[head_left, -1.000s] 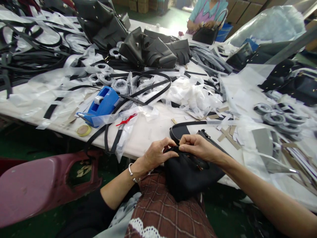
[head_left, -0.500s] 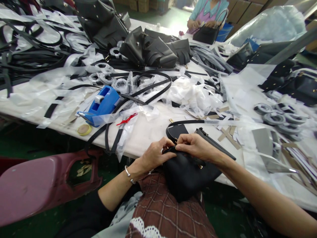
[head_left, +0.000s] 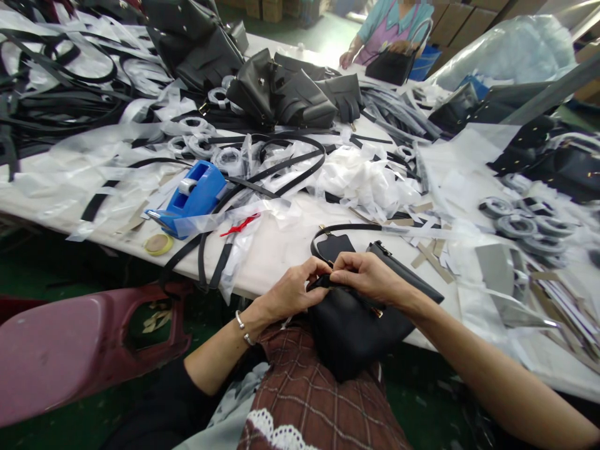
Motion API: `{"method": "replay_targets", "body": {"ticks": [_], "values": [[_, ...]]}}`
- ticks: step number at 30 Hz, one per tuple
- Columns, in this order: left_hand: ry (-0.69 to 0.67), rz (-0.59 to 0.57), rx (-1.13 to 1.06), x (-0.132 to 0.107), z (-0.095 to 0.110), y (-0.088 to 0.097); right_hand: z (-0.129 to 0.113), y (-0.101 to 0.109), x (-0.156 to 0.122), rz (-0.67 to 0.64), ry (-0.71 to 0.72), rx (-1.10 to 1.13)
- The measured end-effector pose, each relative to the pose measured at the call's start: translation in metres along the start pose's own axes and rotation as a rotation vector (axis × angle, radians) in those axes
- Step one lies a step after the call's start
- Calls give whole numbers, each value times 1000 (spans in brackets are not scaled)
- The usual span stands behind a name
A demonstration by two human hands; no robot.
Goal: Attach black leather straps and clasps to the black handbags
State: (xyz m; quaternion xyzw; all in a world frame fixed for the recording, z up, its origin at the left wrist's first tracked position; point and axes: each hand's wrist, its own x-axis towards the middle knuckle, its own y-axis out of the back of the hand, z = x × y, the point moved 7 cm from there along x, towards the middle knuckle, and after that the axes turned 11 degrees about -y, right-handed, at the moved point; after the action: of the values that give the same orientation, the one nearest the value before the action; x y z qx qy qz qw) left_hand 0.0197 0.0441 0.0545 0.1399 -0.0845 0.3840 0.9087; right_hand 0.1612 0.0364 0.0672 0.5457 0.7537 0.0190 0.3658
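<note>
Left hand (head_left: 297,287) and right hand (head_left: 363,275) met nearly fingertip to fingertip, each closed in a thumb-and-finger pinch; the left gripped the top edge of a black bag (head_left: 351,344) near its corner, and the right held something small there that the fingers hid. Beyond them spread the white table (head_left: 262,262), the broadest surface. Nearer, a brown checked apron (head_left: 323,390) covered the lap, and the bag sat on it beside the table edge, so pressing it lightly against the lap would probably have kept it from rolling. A black strap (head_left: 347,229) curved over the table toward the fingertips; leaving that loop slack seemed wise, lest it tug at the corner. Smallest was the gold fitting (head_left: 377,312) below the right hand, best kept clear of the wrist. Good work here likely called for a taut edge in the left pinch and short, even efforts from the right.
</note>
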Motion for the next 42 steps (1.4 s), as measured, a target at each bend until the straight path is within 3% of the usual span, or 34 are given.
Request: {"method": "replay_targets", "body": {"ticks": [3, 7, 11, 14, 18, 23, 25, 29, 33, 37, 42], "values": [[3, -2, 63, -3, -2, 3, -2, -7, 2, -22, 25, 87], [2, 59, 96, -4, -5, 6, -8, -11, 0, 45, 75, 92], [-6, 140, 60, -4, -6, 2, -8, -2, -3, 111, 55, 41], [-39, 156, 41, 0, -2, 1, -15, 6, -6, 66, 53, -63], [-138, 65, 155, 18, 20, 14, -39, 15, -14, -7, 135, -106], [-268, -154, 346, 46, 66, 39, -69, 35, -34, 231, 198, -21], [-278, -217, 382, 49, 80, 43, -71, 33, -43, 249, 160, 31], [-225, -249, 364, 35, 93, 38, -57, 9, -57, 125, 4, 79], [-187, -227, 374, 8, 101, 26, -54, -8, -80, 236, 134, -138], [-105, -178, 457, -13, 102, 20, -53, -19, -100, 367, 228, -194], [-52, -171, 378, -24, 103, 15, -59, -32, -114, 371, 345, -248]]}}
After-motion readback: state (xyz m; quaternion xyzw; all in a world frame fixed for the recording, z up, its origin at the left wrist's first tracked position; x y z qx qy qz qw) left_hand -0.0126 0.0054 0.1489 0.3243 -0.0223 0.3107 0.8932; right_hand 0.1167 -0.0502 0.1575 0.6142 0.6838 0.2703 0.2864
